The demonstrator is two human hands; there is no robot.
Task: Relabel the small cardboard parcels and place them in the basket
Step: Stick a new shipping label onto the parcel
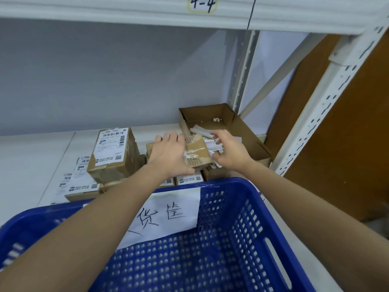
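Fingers of the left hand (168,153) lie nearly straight on the parcel (196,153), likely to steady it on the shelf (37,154). Right hand (228,153) hovers beside it, fingers loosely curled, holding nothing I can see. Nearer, the basket (237,239) waits without parcels.

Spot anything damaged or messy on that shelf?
Yes. The parcel under the left hand has torn tape and ragged label scraps on top. Loose white paper strips lie jumbled in the open box beside it.
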